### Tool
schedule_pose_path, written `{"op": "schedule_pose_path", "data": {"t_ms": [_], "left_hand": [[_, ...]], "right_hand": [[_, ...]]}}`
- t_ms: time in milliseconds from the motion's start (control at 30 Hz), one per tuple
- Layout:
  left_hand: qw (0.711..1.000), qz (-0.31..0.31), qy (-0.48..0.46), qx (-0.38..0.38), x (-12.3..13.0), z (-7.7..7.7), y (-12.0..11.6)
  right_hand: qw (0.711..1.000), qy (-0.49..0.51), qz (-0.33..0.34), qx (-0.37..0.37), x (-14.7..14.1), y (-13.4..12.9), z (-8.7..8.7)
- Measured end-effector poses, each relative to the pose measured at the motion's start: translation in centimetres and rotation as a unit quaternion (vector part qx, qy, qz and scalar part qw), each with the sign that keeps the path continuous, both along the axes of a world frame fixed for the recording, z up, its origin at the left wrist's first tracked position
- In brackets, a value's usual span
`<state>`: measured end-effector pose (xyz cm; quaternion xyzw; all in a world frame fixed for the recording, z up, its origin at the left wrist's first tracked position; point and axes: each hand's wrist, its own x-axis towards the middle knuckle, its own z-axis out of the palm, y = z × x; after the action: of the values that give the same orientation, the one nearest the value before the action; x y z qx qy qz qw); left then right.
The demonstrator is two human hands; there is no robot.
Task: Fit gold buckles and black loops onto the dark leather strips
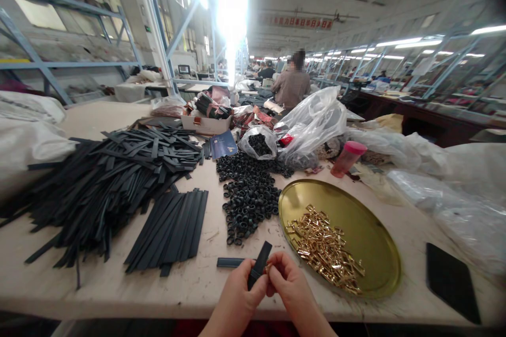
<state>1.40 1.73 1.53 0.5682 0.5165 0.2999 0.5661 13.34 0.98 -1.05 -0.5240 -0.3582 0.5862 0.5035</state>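
My left hand [239, 290] grips a short black strap [262, 257] between thumb and fingers, its far end pointing up and away. Pressed close beside it, my right hand [289, 280] pinches a small gold-coloured buckle [267, 269] at the strap's edge; the fingers hide most of it. Another black strap [228, 262] lies on the table by my left hand. To the right, a gold oval tray [377, 231] carries a heap of gold buckles [322, 247]. Many small black loops [251, 197] are piled beyond my hands.
Left of my hands lie a row of black straps [169, 229] and a large loose heap of them [114, 174]. A pink-lidded jar [348, 159], plastic bags [314, 118] and a cardboard box [207, 124] stand farther back. A dark flat tablet-like object [451, 279] rests at right. A person [292, 84] sits beyond.
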Motion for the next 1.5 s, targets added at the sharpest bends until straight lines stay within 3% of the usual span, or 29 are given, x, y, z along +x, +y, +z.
{"op": "schedule_pose_path", "data": {"t_ms": [100, 200, 333, 500, 633, 800, 933, 1000, 1100, 1200, 1367, 1500], "left_hand": [[0.999, 0.014, 0.025, 0.020, 0.1, 0.1, -0.8], [0.999, 0.027, 0.036, 0.027, -0.1, 0.0, -1.3], [0.998, 0.028, 0.049, 0.041, -0.9, 0.0, -1.4], [0.999, 0.018, 0.041, 0.017, -1.8, 0.4, -1.5], [0.999, -0.025, 0.027, -0.025, -2.1, 1.4, -2.1], [0.988, -0.096, 0.014, -0.117, -1.8, 1.9, -2.7], [0.988, -0.097, -0.033, -0.113, -2.0, 1.5, -2.9], [0.992, -0.087, -0.030, -0.091, -2.3, 1.2, -3.1], [0.995, -0.090, 0.047, -0.020, -2.9, 1.0, -3.4], [0.983, -0.110, 0.136, 0.065, -3.1, 1.3, -3.6], [0.964, -0.163, 0.187, 0.097, -3.0, 1.8, -3.4], [0.983, -0.150, 0.096, 0.049, -2.5, 1.6, -3.2]], "right_hand": [[1.000, -0.012, -0.021, 0.020, -0.7, -0.5, -0.4], [0.998, -0.044, -0.002, 0.035, -0.8, -1.1, -0.3], [0.989, -0.122, 0.069, 0.050, 0.2, -1.6, 0.4], [0.953, -0.231, 0.172, 0.091, 1.6, -2.7, 1.7], [0.935, -0.240, 0.214, 0.153, 1.9, -4.1, 2.9], [0.971, -0.149, 0.158, 0.096, 2.0, -4.7, 2.4], [0.990, -0.048, 0.115, 0.059, 2.0, -4.4, 1.8], [0.998, 0.033, 0.050, 0.011, 1.8, -4.1, 2.0], [0.979, 0.182, -0.054, -0.067, 1.2, -3.7, 2.2], [0.946, 0.282, -0.082, -0.134, 0.4, -3.6, 1.9], [0.928, 0.314, -0.072, -0.188, -0.7, -3.9, 0.7], [0.967, 0.220, -0.066, -0.110, -1.4, -4.5, -0.7]]}}
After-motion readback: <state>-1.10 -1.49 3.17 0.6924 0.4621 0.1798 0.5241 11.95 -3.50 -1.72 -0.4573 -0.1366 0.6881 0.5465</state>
